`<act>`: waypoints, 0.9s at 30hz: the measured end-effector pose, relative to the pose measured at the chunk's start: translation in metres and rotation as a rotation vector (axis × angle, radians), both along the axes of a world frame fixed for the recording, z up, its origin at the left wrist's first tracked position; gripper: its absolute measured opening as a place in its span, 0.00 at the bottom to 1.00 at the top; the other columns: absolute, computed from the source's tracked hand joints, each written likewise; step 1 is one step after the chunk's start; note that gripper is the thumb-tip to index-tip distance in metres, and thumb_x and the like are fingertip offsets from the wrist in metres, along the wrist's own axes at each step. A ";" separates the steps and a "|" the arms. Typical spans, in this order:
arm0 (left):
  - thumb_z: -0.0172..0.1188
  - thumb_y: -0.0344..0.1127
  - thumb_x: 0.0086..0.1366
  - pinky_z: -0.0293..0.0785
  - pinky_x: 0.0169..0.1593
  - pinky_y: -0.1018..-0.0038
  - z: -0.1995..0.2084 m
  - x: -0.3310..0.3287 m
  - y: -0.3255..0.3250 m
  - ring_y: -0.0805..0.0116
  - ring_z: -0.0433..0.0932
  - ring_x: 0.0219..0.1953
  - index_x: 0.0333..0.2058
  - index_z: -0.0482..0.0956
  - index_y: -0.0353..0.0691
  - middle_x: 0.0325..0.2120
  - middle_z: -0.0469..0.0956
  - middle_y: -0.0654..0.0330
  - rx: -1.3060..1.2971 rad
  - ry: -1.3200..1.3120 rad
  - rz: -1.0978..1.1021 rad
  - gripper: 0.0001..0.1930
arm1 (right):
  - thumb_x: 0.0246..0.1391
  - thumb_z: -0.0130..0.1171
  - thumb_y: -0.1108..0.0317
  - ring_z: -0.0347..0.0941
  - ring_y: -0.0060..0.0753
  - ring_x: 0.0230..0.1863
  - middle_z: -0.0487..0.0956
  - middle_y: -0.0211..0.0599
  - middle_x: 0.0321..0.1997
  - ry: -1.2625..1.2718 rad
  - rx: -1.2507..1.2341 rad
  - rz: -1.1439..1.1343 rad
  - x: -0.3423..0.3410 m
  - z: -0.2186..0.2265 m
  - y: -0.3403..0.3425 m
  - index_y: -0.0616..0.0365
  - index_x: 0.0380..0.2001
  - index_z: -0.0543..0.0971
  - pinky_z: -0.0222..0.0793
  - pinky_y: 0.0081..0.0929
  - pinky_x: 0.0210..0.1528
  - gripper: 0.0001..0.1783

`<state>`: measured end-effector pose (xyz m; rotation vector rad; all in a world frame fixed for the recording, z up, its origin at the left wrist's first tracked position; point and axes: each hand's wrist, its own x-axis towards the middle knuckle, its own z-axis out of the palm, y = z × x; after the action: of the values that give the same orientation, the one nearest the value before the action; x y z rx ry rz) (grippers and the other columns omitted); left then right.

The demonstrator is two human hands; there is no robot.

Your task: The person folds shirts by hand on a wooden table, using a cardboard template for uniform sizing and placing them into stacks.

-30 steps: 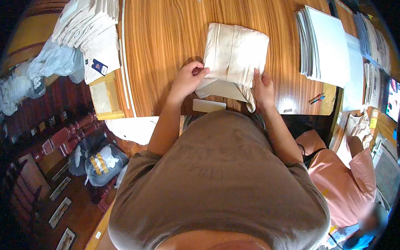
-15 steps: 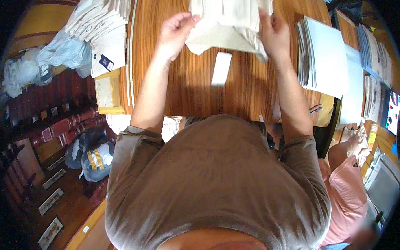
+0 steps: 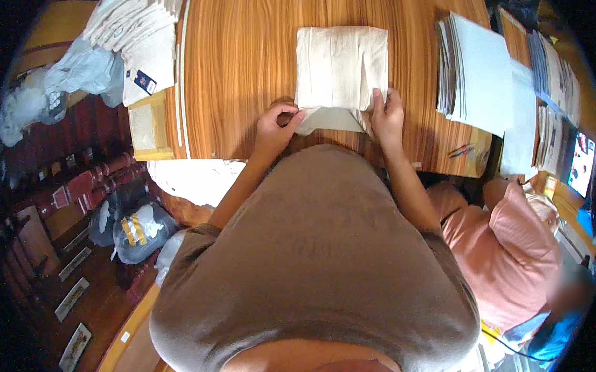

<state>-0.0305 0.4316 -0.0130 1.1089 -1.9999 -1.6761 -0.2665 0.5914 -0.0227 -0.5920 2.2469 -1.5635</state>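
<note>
A cream folded garment lies on the wood-grain table, close in front of my body. At its near edge a paler flat panel shows; I cannot tell whether it is card or cloth. My left hand pinches the near left corner of the garment between thumb and fingers. On the other side my right hand grips the near right corner, its thumb on top of the cloth.
At the far left is a stack of cream garments with a dark tag. Pale boards are piled on the right, near some pens. Another person in a pink top is at my right. Plastic bags lie low on the left.
Both hands have drawn the garment towards me, and it now lies flatter on the table. The small white rectangular object in front of it is no longer visible. The other person has shifted.
</note>
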 end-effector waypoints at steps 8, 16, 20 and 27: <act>0.68 0.43 0.70 0.79 0.51 0.66 0.011 0.026 0.015 0.58 0.84 0.45 0.48 0.89 0.46 0.43 0.84 0.50 -0.246 -0.315 -0.489 0.13 | 0.71 0.61 0.58 0.75 0.34 0.28 0.81 0.47 0.27 -0.079 0.176 0.017 0.021 0.012 0.023 0.68 0.44 0.79 0.72 0.37 0.33 0.19; 0.66 0.46 0.70 0.79 0.49 0.67 0.033 0.035 -0.006 0.59 0.85 0.43 0.51 0.87 0.41 0.44 0.87 0.53 0.165 -0.419 -0.613 0.18 | 0.64 0.69 0.56 0.80 0.50 0.34 0.82 0.54 0.35 0.084 0.221 -0.002 0.037 -0.001 0.047 0.67 0.49 0.79 0.76 0.39 0.40 0.23; 0.70 0.41 0.67 0.80 0.43 0.70 0.043 0.027 0.006 0.69 0.85 0.38 0.48 0.86 0.39 0.38 0.87 0.57 -0.152 -0.417 -0.316 0.16 | 0.58 0.74 0.58 0.79 0.42 0.36 0.81 0.46 0.37 0.519 0.276 0.135 0.025 0.049 0.052 0.65 0.47 0.81 0.76 0.36 0.40 0.23; 0.73 0.37 0.66 0.79 0.32 0.75 0.024 0.032 0.004 0.74 0.83 0.26 0.50 0.83 0.39 0.30 0.86 0.61 -0.032 -0.146 -0.253 0.16 | 0.57 0.75 0.64 0.77 0.28 0.37 0.81 0.36 0.35 -0.034 0.279 0.320 0.011 0.033 0.078 0.65 0.34 0.86 0.72 0.26 0.41 0.13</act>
<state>0.0016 0.4354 0.0106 1.0288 -2.3354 -1.7169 -0.2559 0.6698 0.0100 -0.7890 2.1630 -1.0769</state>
